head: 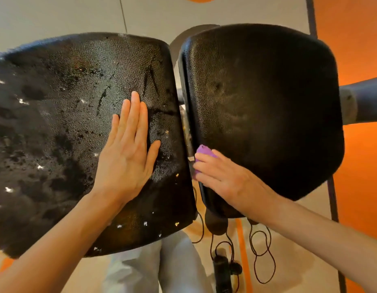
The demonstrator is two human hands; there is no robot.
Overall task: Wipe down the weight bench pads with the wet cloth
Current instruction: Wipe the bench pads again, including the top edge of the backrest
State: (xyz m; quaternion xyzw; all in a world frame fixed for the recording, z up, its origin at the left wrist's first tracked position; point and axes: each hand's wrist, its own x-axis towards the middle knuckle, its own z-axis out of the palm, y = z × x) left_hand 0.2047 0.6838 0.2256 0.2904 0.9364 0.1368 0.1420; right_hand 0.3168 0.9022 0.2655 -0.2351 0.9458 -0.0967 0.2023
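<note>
Two black textured bench pads fill the view. The left pad [62,134] is worn, with white chips and wet streaks. The right pad [265,106] looks smoother and matte. My left hand [128,151] lies flat and open on the left pad near its right edge. My right hand [221,176] is closed on a purple cloth [204,152], pressing it against the left edge of the right pad, at the narrow gap between the pads. Most of the cloth is hidden under my fingers.
Below the pads I see my light trouser legs [153,267] and a black handle with looped cords [223,269] on the floor. A grey padded bar [363,100] sticks out at the right. The wall at the right is orange [360,39].
</note>
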